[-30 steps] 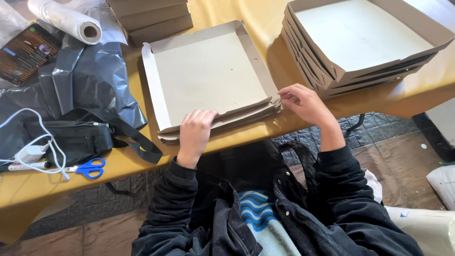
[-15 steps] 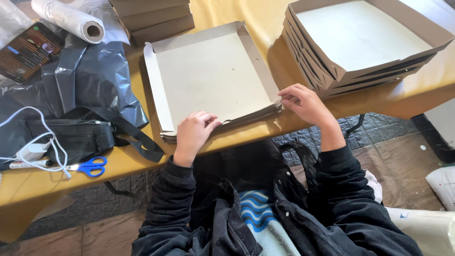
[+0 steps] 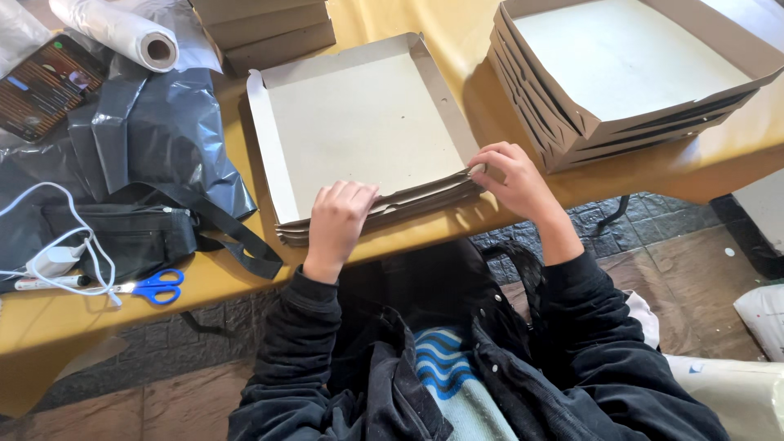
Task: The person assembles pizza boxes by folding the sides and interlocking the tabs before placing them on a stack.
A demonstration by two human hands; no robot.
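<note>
A flat grey cardboard box blank with raised side flaps lies on top of a small pile of flat blanks at the near edge of the yellow table. My left hand presses its fingers down on the near flap at the pile's front edge. My right hand pinches the near right corner of the same flap. Both sleeves are dark.
A stack of folded cardboard trays stands at the right. More flat boxes sit at the back. Left of the blank lie grey plastic bags, a plastic roll, a black pouch, blue scissors and a white cable.
Both hands stay on the near flap; my left hand's fingers have crept slightly further onto it. The view has shifted a little.
</note>
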